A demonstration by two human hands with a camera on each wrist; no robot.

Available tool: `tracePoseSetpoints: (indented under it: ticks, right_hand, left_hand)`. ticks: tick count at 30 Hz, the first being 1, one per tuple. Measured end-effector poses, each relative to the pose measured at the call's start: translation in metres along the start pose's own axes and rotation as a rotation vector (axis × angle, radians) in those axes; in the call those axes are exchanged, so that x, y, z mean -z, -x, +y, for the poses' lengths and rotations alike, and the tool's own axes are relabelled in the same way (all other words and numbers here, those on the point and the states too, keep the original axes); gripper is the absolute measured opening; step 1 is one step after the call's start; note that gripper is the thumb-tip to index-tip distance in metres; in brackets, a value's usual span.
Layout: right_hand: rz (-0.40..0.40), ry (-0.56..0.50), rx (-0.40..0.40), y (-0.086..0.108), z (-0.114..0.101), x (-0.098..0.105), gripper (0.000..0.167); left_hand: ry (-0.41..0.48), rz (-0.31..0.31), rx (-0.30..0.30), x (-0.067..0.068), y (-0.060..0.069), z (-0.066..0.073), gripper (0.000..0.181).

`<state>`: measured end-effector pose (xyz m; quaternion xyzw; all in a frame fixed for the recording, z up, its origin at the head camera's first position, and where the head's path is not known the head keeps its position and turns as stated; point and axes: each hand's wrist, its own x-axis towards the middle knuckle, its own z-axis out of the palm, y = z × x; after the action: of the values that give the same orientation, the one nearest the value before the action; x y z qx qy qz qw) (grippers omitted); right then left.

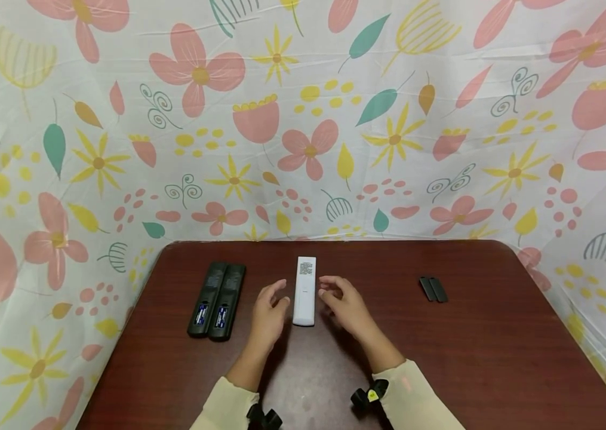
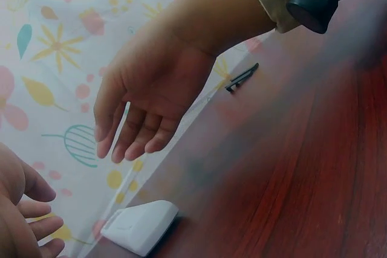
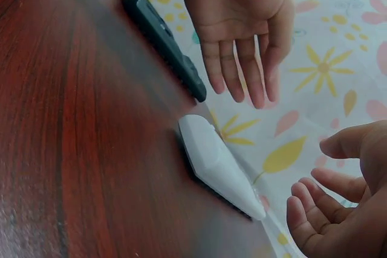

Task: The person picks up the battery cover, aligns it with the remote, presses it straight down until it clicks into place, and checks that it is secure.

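Note:
A white remote control [image 1: 305, 292] lies back side up in the middle of the table, with a printed label at its far end. My left hand [image 1: 269, 313] hovers just left of it, fingers loosely bent and holding nothing. On the other side, my right hand [image 1: 350, 306] is held near the remote with relaxed fingers, also holding nothing. In the right wrist view a gap separates both hands from the white remote [image 3: 219, 164]. Two black remotes [image 1: 233, 280] lie side by side to the left, their battery bays uncovered and blue batteries [image 1: 221, 317] showing inside.
Two small black battery covers [image 1: 433, 289] lie together at the right of the dark wooden table [image 1: 496, 358]. A flower-printed cloth [image 1: 310, 197] hangs behind the table and along its sides. Each wrist wears a black camera [image 1: 369, 395].

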<state>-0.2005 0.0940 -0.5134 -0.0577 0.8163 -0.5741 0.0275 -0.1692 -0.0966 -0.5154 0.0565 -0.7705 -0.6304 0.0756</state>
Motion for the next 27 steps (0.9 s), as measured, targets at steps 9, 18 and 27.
tracePoseSetpoints:
  ticks: [9, 18, 27]
  right_hand:
    - [0.012, -0.012, 0.02, 0.003, 0.0, 0.014, 0.03]
    - [0.02, 0.023, 0.024, 0.002, 0.006, 0.023, 0.031]
    - [0.035, 0.046, 0.0, 0.003, 0.011, 0.033, 0.033]
  left_hand:
    - [-0.031, 0.018, 0.017, 0.014, -0.001, -0.002, 0.045]
    - [-0.055, 0.047, 0.026, 0.023, -0.002, -0.004, 0.049]
    - [-0.082, 0.059, 0.024, 0.036, -0.003, -0.003, 0.05]
